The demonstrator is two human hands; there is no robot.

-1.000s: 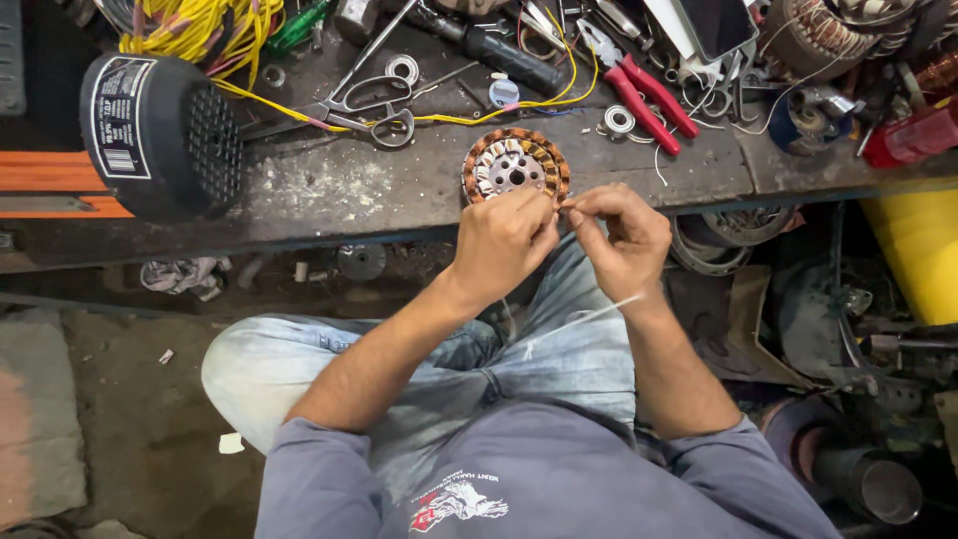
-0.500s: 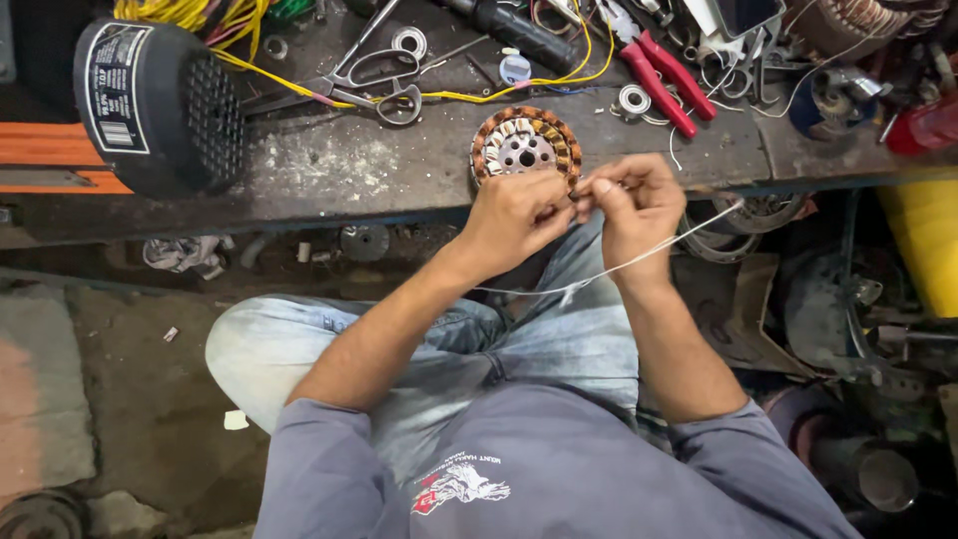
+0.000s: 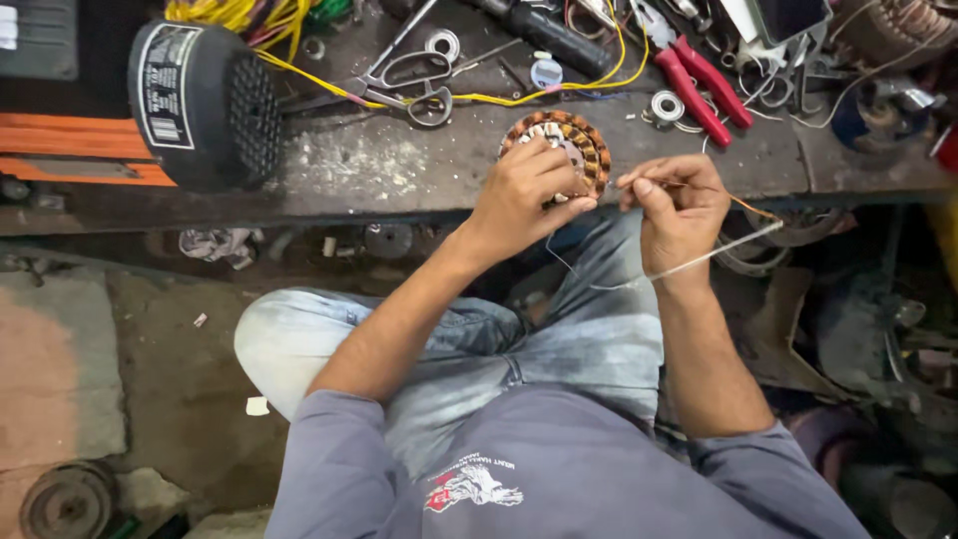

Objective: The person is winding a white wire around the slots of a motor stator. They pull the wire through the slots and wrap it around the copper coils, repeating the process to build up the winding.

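A round stator (image 3: 574, 140) with copper windings rests at the front edge of a dirty workbench (image 3: 379, 175). My left hand (image 3: 524, 195) lies over its near side and grips it with the fingers. Just to the right, my right hand (image 3: 679, 205) pinches a thin copper wire (image 3: 743, 205) that runs from the stator. A white sleeve or cord (image 3: 699, 262) trails from that hand down over my lap. I sit with knees in light jeans below the bench.
A black motor housing (image 3: 205, 100) with a grille stands at the bench's left. Scissors (image 3: 409, 85), red-handled pliers (image 3: 699, 85), bearings (image 3: 666, 105), yellow wires (image 3: 249, 20) and small parts clutter the back. Scrap parts fill the floor at right.
The view has shifted left and down. My right hand has pulled away to the right of the stator, drawing the wire out. My left hand stays on the stator.
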